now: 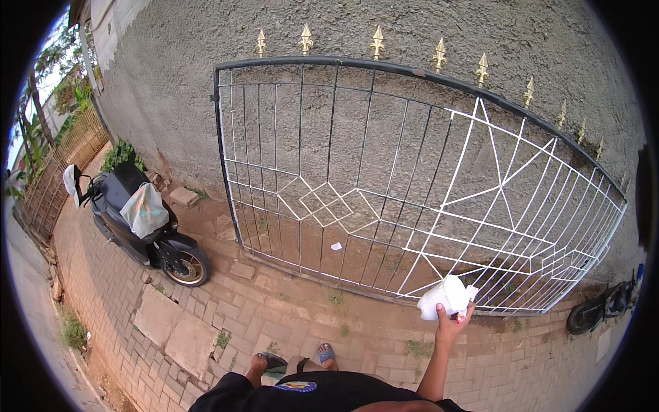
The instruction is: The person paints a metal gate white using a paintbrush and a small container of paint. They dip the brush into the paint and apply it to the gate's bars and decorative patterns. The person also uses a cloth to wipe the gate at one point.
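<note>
My right hand (453, 320) grips a white, bottle-like plastic container (444, 297) in front of the lower part of a metal gate (335, 61). A small red and white piece (460, 318) shows by its fingers; what it is cannot be made out. The gate's right part has white bars, while many bars on the left are dark. Its top rail is black with gold spearhead finials (378, 42) above. Low at my left side, my left hand (257, 364) is curled against a dark grey-green item (274, 363), perhaps cloth. The palm is hidden.
The gate stands before a rough cement wall (175, 103). A black scooter (128, 206) with a plastic bag (145, 210) on it is parked at left. Another motorbike's wheel (584, 316) shows at right. Uneven pavers (247, 314) and loose slabs (175, 324) cover the ground.
</note>
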Demonstrator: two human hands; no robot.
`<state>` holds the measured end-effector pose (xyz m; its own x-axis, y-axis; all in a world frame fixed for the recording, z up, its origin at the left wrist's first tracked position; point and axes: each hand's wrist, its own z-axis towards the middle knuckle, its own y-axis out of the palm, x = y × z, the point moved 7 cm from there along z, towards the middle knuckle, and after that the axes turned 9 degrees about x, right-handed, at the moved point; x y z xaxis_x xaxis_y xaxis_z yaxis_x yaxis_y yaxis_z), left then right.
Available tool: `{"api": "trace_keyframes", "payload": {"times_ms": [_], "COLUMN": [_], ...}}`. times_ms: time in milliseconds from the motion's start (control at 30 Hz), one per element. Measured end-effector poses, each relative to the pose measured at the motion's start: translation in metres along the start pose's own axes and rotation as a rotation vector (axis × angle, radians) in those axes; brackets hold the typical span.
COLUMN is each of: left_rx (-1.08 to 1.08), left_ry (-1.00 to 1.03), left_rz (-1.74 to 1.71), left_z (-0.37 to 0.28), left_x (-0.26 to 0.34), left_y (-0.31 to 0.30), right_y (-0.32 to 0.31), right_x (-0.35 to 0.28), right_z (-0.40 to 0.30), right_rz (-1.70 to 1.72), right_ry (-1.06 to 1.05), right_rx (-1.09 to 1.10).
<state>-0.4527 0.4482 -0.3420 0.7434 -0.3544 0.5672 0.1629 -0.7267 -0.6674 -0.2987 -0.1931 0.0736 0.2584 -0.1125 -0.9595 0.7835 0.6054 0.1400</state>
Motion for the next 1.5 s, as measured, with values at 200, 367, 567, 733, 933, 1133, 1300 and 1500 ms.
{"api": "trace_keyframes", "payload": {"times_ms": [200,367,567,733,933,1133,1300,1500], "left_rx": [0.139,-0.203,-0.141,-0.334,-0.640,-0.470,-0.444,0.021], "left_ry": [-0.248,-0.059,0.253,0.484,0.847,1.139,1.579,1.646], "left_rz": [-0.882,-1.476,-1.549,-1.617,-1.625,-1.286,-1.092,-0.519], "left_z": [-0.042,0.038,0.088,0.096,0.096,0.102,0.041,0.062], "left_x": [0.115,0.163,0.322,0.508,0.714,0.883,1.048,1.247], "left_y": [-0.054,-0.060,-0.140,-0.199,-0.246,-0.275,-0.355,-0.400], "right_y": [0.110,0.169,0.208,0.225,0.238,0.244,0.224,0.227], "right_x": [-0.024,-0.016,0.005,0.028,0.050,0.073,0.044,0.011], "right_z": [0.000,-0.001,0.012,0.038,0.078,0.095,0.105,0.064], "right_rz": [0.022,-0.005,0.060,0.035,0.069,0.051,-0.115,-0.280], "right_ry": [-0.126,-0.117,-0.051,-0.059,-0.114,-0.072,-0.205,-0.391], "right_rx": [-0.148,-0.225,-0.232,-0.150,0.051,0.188,0.366,0.460]}}
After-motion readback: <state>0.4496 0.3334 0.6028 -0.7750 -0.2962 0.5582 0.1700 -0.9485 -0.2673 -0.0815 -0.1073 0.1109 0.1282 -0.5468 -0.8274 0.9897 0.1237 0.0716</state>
